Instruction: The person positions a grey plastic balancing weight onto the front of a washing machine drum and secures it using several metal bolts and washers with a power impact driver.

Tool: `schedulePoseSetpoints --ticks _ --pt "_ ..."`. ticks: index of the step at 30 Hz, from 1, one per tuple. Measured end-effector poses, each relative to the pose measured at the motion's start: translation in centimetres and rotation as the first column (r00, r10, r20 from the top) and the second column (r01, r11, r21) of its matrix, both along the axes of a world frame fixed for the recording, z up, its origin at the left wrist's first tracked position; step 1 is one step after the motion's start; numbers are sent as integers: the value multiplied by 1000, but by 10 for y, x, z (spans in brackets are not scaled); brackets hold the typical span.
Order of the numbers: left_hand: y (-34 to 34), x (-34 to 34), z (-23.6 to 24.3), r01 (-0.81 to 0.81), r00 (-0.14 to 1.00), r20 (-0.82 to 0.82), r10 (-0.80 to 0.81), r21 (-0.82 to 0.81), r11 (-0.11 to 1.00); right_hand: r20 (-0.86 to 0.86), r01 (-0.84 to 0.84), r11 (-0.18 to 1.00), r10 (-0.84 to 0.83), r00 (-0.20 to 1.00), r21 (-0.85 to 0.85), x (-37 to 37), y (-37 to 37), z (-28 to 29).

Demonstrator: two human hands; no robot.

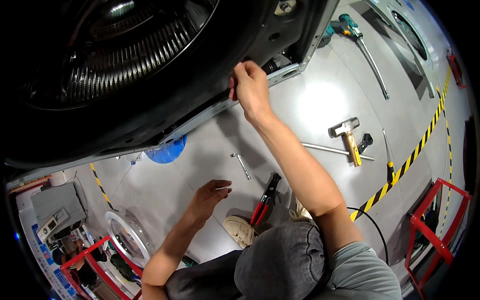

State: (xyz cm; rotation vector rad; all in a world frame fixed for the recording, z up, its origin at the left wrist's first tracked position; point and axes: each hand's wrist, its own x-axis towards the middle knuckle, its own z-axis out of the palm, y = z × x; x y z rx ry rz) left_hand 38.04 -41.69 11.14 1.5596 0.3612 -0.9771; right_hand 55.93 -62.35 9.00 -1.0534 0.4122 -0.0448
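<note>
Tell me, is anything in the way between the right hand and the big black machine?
No, nothing visible is in the way: the right hand is right up at the lower front of the black machine, though I can't tell whether they touch. The metal wrench lies on the floor, not between them.

The right arm [300, 170] I see reaches toward 11 o'clock, right hand [251, 87] bent at the wrist, fingers curled. The left forearm [175, 246] slants toward 1, left hand [209, 200] empty, fingers loosely parted toward 3.
</note>
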Motion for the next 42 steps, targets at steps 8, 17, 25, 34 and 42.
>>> schedulePoseSetpoints --ticks 8,17,25,34,42 --pt "12 -1 -7 -13 1000 18 14 -21 1000 -68 -18 1000 18 997 -3 7 3 0" --pt "100 -15 -61 -44 997 74 31 184 982 52 -55 997 58 997 -47 1 -3 -12" --pt "255 -19 -148 -256 909 411 -60 668 699 65 -374 841 381 922 392 -1 -31 -17" --pt "434 81 -180 -701 700 712 64 667 251 -378 -163 955 60 924 -248 -56 -141 -37" --pt "570 163 -230 -345 857 302 -417 938 -29 -858 -656 604 -96 504 -452 -170 -307 17"
